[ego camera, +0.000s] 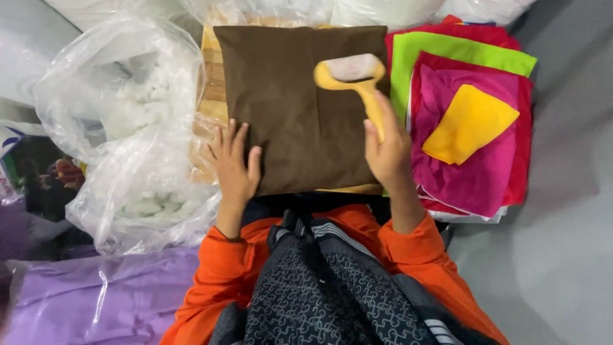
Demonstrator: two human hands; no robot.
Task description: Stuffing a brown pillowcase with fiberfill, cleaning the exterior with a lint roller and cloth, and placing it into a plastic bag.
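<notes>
Left hand [235, 167] flat, pinning brown stuffed fabric cushion [300, 102]; right hand [386, 150] gripping yellow plastic lint roller [354, 73]; best kept to even, overlapping strokes

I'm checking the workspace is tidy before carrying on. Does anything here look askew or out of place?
Only the fabric stack on the right: its pieces lie fanned at different angles, the yellow piece skewed on top. The brown cushion lies flat and square under the left hand; the right hand holds the lint roller.

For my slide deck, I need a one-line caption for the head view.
Left hand steadies a brown cushion while right hand runs a yellow lint roller over it.
</notes>
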